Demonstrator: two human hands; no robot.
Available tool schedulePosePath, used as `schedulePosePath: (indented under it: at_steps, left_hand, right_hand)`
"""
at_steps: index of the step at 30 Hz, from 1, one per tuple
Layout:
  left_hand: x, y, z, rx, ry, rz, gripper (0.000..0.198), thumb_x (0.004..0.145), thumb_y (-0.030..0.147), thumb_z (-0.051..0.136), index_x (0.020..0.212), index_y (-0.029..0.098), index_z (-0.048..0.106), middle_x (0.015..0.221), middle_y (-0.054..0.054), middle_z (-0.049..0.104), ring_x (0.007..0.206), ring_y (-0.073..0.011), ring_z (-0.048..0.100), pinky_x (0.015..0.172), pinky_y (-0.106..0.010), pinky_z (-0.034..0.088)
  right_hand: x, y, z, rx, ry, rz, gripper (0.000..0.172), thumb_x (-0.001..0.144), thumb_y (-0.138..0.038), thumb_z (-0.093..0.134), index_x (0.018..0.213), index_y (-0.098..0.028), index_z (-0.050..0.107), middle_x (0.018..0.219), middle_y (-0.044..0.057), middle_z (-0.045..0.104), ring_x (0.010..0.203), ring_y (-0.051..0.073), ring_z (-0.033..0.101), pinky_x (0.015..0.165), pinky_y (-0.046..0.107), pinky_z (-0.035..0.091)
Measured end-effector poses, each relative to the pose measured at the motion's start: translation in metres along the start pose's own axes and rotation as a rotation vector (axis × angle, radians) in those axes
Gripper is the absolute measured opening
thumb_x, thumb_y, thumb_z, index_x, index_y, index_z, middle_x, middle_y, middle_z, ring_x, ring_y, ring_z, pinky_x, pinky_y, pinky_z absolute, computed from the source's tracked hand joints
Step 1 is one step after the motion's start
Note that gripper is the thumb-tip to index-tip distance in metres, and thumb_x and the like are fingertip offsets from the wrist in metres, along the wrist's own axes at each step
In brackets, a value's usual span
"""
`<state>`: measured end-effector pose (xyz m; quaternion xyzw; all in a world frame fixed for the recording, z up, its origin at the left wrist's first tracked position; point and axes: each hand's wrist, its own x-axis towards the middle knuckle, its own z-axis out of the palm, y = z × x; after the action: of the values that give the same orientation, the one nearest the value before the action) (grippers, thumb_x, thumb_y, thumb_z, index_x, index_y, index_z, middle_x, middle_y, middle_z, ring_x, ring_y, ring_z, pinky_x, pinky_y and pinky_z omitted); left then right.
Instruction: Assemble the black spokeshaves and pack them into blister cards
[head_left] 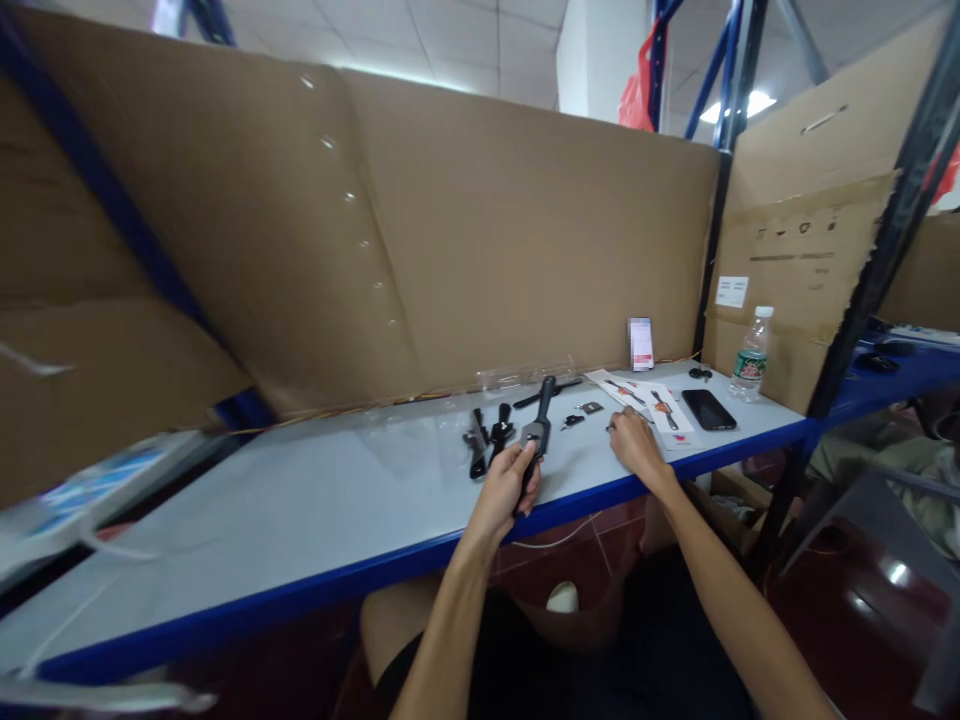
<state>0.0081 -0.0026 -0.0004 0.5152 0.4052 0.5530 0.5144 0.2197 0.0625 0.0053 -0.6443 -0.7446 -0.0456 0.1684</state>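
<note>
A pale grey desk [300, 500] with a blue front edge is sitting under tall corrugated cardboard walls [450, 230]. Near that edge the left hand [510, 485] is wrapping around a slim black-and-grey tool [537, 432] — the right hand [634, 445] is lying flat, fingers spread, beside glossy leaflets [645, 398].

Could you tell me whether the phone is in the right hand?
No, the phone lies on the table, apart from the right hand.
</note>
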Motion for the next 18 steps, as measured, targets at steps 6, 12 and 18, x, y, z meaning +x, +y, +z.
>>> schedulePosePath:
  at_steps: [6, 12, 18]
  left_hand:
    - [0.001, 0.000, 0.001, -0.020, 0.001, 0.015, 0.053, 0.075, 0.070, 0.067, 0.079, 0.021, 0.048, 0.043, 0.011, 0.043, 0.027, -0.0054, 0.028, 0.026, -0.017, 0.025]
    - [0.002, -0.001, 0.000, -0.024, -0.005, 0.013, 0.053, 0.076, 0.071, 0.065, 0.079, 0.021, 0.048, 0.042, 0.011, 0.042, 0.027, -0.0058, 0.027, 0.027, -0.017, 0.025]
    - [0.003, -0.001, 0.000, -0.026, -0.010, 0.004, 0.054, 0.074, 0.071, 0.066, 0.079, 0.021, 0.047, 0.042, 0.011, 0.042, 0.027, -0.0059, 0.028, 0.027, -0.017, 0.025]
  right_hand:
    - [0.005, 0.005, 0.008, 0.010, -0.006, -0.002, 0.028, 0.100, -0.015, 0.045, 0.115, -0.013, 0.068, 0.119, 0.018, 0.064, 0.108, 0.026, 0.066, 0.090, 0.032, 0.047]
    - [0.004, 0.000, 0.006, 0.002, 0.056, 0.022, 0.037, 0.096, -0.001, 0.035, 0.118, -0.010, 0.063, 0.117, 0.020, 0.066, 0.104, 0.025, 0.069, 0.086, 0.031, 0.047]
    - [0.017, 0.015, 0.014, 0.494, 0.166, 0.129, 0.019, 0.095, -0.014, 0.049, 0.095, -0.013, 0.067, 0.086, 0.011, 0.073, 0.077, 0.021, 0.072, 0.073, 0.028, 0.053]
